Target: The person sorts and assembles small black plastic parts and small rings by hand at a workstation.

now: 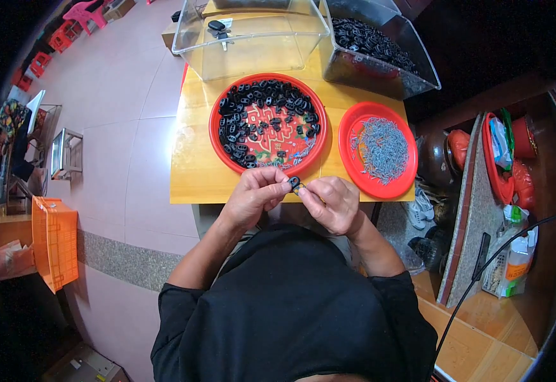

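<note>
My left hand point(254, 196) pinches a small black plastic part point(294, 182) with two holes, held just over the table's near edge. From the other side, the closed fingertips of my right hand point(330, 202) meet the same part; any smaller piece between them is too fine to make out. Just beyond my hands lies a round red tray point(214, 141), patterned inside, with many similar black parts heaped along its far and left sides and a few grey pins at its lower right. To its right, a red plate point(354, 180) bears a pile of small grey metal pins or screws point(385, 149).
On the far side of the wooden table point(192, 175) stand a clear plastic box point(252, 60) and another clear box point(380, 79) filled with black parts. A key with a black fob point(217, 27) shows at the first box. An orange crate point(55, 242) sits left; a black cable point(481, 270) hangs right.
</note>
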`<state>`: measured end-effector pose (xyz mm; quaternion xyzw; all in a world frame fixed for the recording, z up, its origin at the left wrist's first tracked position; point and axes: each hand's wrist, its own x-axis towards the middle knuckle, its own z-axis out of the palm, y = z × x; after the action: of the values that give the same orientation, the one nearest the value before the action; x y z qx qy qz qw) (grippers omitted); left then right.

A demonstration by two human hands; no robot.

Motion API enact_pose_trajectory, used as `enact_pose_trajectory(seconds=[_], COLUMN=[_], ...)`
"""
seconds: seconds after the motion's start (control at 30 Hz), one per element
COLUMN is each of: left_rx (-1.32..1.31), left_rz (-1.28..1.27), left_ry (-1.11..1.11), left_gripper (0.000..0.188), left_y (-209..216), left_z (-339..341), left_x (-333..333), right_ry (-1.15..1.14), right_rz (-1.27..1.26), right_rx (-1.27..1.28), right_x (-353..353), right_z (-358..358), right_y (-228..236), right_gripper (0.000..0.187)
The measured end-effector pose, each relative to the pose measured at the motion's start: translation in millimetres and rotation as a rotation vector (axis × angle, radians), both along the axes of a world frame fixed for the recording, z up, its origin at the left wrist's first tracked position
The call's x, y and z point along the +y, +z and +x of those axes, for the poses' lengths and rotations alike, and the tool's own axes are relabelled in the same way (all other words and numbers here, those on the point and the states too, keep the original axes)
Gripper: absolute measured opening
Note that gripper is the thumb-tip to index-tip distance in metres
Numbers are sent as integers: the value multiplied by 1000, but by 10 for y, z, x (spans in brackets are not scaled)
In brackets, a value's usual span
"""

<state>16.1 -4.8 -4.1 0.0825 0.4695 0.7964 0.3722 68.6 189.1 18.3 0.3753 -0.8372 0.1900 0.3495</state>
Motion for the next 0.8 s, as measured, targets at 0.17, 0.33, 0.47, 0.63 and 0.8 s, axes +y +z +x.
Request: enact_pose_trajectory(seconds=[0.17, 0.33, 0.47, 0.63, 0.8], left_rx=[-145, -274, -256, -337, -390], left_rz=[62, 114, 108, 125, 192], left_ry=[-53, -73, -89, -57, -63], left_gripper=[12, 14, 14, 12, 14], left_y=[-31, -48, -59, -64, -105], left_z=[-17, -10, -28, -38, -47], left_x=[3, 23, 22, 21, 19], right_ry=[21, 13, 10, 16, 20], right_rz=[40, 49, 54, 68, 58], right_rx=[11, 24, 27, 26, 24], right_x=[5, -7, -9, -12, -16], right_z=[-2, -12, -13, -2, 5], right_y=[28, 61, 71, 82, 113], right_gripper=[28, 26, 26, 25, 25])
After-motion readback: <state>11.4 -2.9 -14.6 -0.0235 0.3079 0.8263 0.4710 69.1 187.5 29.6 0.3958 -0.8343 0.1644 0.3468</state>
